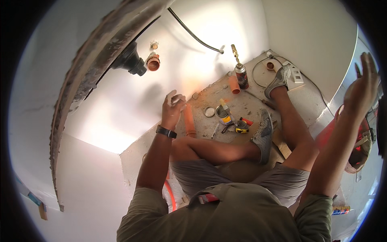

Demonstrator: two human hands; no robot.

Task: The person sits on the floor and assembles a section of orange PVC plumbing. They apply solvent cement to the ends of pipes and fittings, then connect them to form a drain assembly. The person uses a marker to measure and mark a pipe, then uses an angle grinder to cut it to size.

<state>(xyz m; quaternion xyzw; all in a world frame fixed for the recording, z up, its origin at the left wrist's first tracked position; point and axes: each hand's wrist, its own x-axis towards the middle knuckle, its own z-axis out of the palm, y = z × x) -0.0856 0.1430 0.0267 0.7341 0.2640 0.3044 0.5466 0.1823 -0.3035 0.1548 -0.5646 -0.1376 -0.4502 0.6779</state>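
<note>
Both hands are empty, fingers apart: the left hand (172, 108) hovers by the orange pipe (189, 120) at the floor's (242, 109) wall edge; the right hand (365, 86) is raised. A shifting foot could perhaps topple the gas torch (240, 72).

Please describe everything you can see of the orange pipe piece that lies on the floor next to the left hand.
The orange pipe piece is a short, straight tube, plastic by its look, with a slightly wider collar at its near end. It lies flat on the dusty concrete floor, pointing away from the person. The left hand is raised just beside it, fingers spread, apparently not gripping it. Its near end meets the person's bent knee.
</note>
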